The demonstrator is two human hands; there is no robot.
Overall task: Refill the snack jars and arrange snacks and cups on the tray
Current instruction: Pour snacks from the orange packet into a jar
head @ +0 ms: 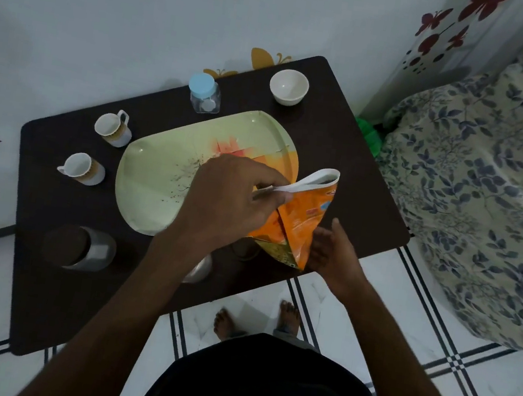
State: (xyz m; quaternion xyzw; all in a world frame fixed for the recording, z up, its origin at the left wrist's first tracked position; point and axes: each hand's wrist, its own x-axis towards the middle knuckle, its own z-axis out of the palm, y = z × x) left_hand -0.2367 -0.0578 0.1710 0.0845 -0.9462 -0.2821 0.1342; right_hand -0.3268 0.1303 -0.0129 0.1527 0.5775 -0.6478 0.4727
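At the desk's near right edge, the orange packet (301,217) is pinched at its opened top by the left hand (236,200) and should be steadied by the spread right hand (333,252) before pouring.

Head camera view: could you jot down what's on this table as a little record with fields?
table: dark brown, low, on a tiled floor
tray: pale green, nothing on it
cups: two, left of the tray
bowl: white, far side
jar: clear, blue lid, closed
snack packet: orange, top open
left hand: fingers pinching the packet's top edge
right hand: beside the packet's base
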